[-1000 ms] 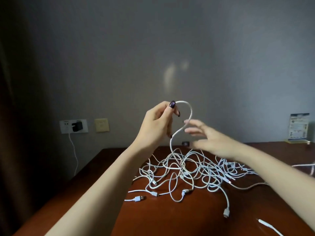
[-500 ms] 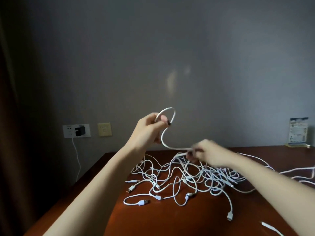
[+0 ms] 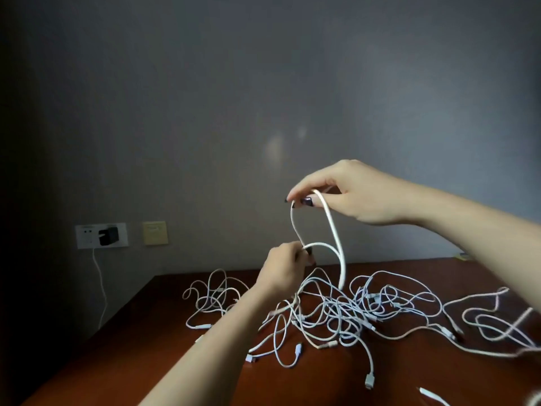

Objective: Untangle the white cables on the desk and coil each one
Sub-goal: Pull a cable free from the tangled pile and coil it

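1. My right hand is raised above the desk, thumb and forefinger pinching the top bend of one white cable.
2. My left hand sits lower and nearer the desk, its fingers curled round the same cable where a strand comes down from the right hand's pinch.
3. From the left hand the cable arcs out to the right in a small loop. It meets the longer strand that drops from my right hand into the pile.
4. The rest of the white cables lie in a tangle on the brown desk, right under and behind my hands, with strands crossing in many places.
5. Looser loops spread out to the left and to the right of the main knot.
6. A connector end lies free on the near side of the pile.
7. A short white piece lies apart near the bottom right edge.
8. On the grey wall to the left, a black charger sits in a socket plate, with its white lead hanging down.
9. A yellowish plate is just beside the socket.
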The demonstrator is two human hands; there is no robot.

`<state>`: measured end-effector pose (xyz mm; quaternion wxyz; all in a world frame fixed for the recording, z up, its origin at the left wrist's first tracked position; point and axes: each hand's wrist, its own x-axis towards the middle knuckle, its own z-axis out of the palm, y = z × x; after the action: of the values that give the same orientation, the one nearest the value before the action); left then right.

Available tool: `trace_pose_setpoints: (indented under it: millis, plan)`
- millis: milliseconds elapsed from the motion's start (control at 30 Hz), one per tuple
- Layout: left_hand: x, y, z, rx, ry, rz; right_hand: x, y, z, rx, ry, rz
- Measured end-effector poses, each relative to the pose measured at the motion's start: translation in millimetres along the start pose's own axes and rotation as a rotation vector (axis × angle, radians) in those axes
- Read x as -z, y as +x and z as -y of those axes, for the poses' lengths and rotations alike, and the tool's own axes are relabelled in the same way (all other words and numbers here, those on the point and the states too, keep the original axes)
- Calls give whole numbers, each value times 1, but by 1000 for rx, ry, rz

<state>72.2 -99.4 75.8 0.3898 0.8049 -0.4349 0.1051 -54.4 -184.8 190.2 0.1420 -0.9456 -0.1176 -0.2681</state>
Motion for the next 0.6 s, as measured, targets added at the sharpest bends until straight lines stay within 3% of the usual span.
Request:
trace_pose_setpoints:
  millis: [233, 433, 600]
  plan:
    - [43, 11, -2, -71, -84, -165, -31, -5, -40, -200, 30, -101]
    - [82, 11, -9, -139, -175, -252, -113, -16, -64, -414, 129, 397]
    - [97, 5, -13, -147, -166, -236, -151, -16, -53, -459, 183, 463]
